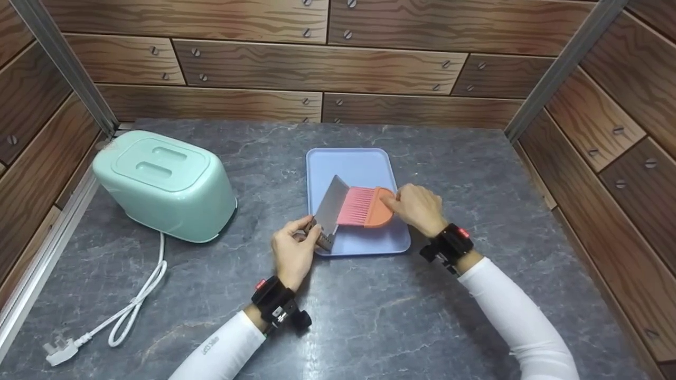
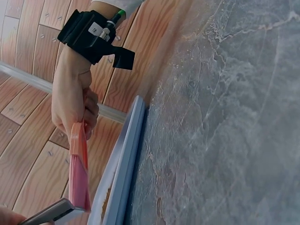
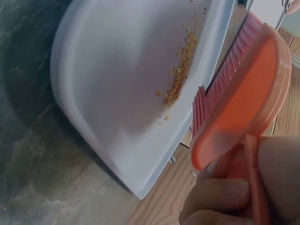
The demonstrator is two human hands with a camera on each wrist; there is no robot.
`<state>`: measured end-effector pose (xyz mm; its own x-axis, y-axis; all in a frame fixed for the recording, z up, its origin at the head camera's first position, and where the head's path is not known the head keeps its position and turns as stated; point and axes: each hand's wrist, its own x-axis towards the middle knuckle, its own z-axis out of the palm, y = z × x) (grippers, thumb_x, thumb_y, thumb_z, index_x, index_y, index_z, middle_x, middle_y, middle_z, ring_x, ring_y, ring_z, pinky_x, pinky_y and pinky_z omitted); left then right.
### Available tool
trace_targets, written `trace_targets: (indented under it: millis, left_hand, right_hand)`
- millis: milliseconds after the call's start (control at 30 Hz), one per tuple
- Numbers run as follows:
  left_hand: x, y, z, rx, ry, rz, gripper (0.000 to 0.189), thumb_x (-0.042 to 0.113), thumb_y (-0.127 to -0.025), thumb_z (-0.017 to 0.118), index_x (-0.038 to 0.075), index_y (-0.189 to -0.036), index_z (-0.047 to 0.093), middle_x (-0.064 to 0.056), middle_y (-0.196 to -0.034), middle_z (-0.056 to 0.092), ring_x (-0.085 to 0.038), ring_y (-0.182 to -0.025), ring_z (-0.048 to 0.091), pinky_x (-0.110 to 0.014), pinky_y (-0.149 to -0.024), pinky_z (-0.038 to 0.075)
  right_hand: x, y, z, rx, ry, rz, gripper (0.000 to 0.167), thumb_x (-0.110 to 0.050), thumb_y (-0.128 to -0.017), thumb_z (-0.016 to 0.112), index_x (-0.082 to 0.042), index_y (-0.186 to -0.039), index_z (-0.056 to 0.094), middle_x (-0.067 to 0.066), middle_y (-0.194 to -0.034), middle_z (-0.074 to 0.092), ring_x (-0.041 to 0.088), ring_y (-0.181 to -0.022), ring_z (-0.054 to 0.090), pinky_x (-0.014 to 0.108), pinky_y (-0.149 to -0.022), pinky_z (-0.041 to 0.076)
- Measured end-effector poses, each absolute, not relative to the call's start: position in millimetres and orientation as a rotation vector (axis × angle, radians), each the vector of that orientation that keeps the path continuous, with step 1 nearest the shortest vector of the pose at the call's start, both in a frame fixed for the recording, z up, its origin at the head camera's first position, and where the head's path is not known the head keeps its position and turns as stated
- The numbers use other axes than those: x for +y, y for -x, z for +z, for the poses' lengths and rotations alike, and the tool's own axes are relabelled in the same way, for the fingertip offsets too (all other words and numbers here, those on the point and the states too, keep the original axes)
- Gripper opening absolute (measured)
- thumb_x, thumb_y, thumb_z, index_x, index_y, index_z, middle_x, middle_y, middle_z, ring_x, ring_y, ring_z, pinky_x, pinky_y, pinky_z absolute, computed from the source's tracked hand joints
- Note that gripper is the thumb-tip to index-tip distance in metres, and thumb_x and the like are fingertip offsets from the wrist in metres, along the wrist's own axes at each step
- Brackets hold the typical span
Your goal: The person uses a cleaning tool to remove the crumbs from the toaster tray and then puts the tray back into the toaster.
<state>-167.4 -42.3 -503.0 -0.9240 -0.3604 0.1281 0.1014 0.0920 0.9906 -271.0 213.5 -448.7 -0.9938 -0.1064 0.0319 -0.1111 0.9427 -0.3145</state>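
Note:
In the head view my left hand (image 1: 296, 245) pinches a flat metal scraper (image 1: 331, 201) by its lower edge, its blade tilted up over the light blue tray (image 1: 348, 163). My right hand (image 1: 420, 208) grips the handle of a small orange hand brush (image 1: 381, 211). The brush's pink bristles (image 1: 355, 207) meet the scraper's blade above the tray. In the right wrist view, fingers curl round the brush handle, and yellowish crumbs (image 3: 180, 72) lie in a strip on the tray. From the head view the crumbs are hidden.
A mint-green toaster with a lid (image 1: 163, 179) stands at the left. Its white cord (image 1: 140, 301) runs towards the front, ending in a plug (image 1: 60, 351). Wood-patterned walls (image 1: 317, 63) enclose the grey marbled tabletop (image 1: 454, 327) at the back and sides.

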Motion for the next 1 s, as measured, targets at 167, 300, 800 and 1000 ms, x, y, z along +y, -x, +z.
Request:
trace_targets:
  millis: [167, 300, 800, 1000]
  left_hand:
    - [-42, 166, -504, -2.057, -0.26, -1.881, 0.027, 0.003, -0.089, 0.08, -0.003, -0.115, 0.078, -0.021, -0.105, 0.079, -0.012, -0.067, 0.069, -0.02, -0.056, 0.06]
    - [-42, 166, -503, -2.07, -0.274, -1.871, 0.026, 0.003, -0.088, 0.08, -0.002, -0.115, 0.079, -0.02, -0.107, 0.079, -0.013, -0.066, 0.071, -0.02, -0.055, 0.059]
    - [-41, 167, -503, -2.056, -0.264, -1.894, 0.026, 0.001, -0.089, 0.079, -0.003, -0.115, 0.078, -0.021, -0.108, 0.079, -0.018, -0.065, 0.073, -0.023, -0.053, 0.061]
    - [-42, 166, -502, -2.056, -0.267, -1.903, 0.027, 0.001, -0.089, 0.079, -0.002, -0.115, 0.078, -0.022, -0.11, 0.079, -0.02, -0.068, 0.074, -0.022, -0.055, 0.061]
  right_hand:
    - [220, 272, -444, -3.064, -0.175, 0.492, 0.061, -0.057, -0.099, 0.062, -0.024, -0.052, 0.044, -0.008, -0.052, 0.039, 0.016, -0.052, 0.044, 0.033, -0.048, 0.031]
    - [224, 274, -438, -3.032, -0.17, 0.462, 0.064, -0.061, -0.1, 0.059, -0.024, -0.051, 0.041, -0.007, -0.052, 0.038, 0.017, -0.051, 0.044, 0.034, -0.046, 0.031]
    - [206, 267, -420, -2.982, -0.192, 0.461, 0.061, -0.059, -0.101, 0.059, -0.023, -0.054, 0.041, -0.006, -0.056, 0.039, 0.02, -0.056, 0.046, 0.034, -0.046, 0.031]
    - [193, 263, -417, -2.984, -0.209, 0.464, 0.061, -0.062, -0.101, 0.057, -0.023, -0.055, 0.046, -0.005, -0.057, 0.042, 0.02, -0.057, 0.048, 0.035, -0.049, 0.035]
